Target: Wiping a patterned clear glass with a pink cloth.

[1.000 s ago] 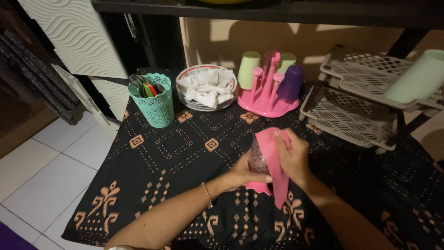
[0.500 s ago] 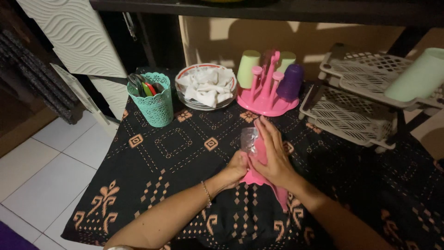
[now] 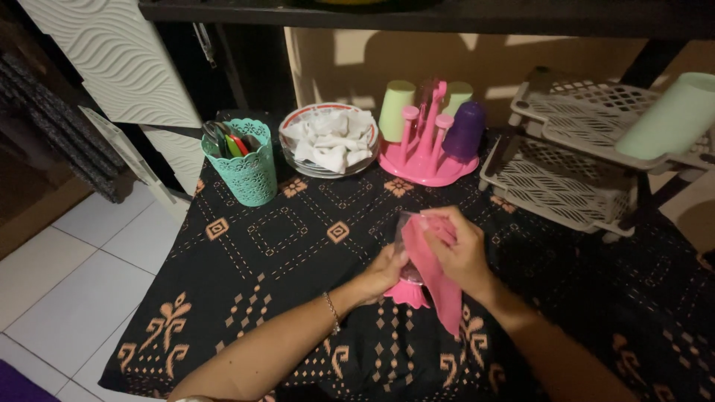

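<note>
A clear, patterned glass (image 3: 406, 242) sits mostly wrapped in a pink cloth (image 3: 436, 279) above the black patterned tablecloth (image 3: 283, 246) — the left hand (image 3: 383, 272) grips its lower side, the right hand (image 3: 462, 249) presses cloth against it. Behind stands a pink cup rack (image 3: 426, 145).

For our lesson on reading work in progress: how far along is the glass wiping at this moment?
Done: four cups, including a purple cup, already hang on the pink cup rack. In hand: the left hand steadies a clear glass while the right hand presses a pink cloth against it. Left: the glass is not yet on the rack.
</note>
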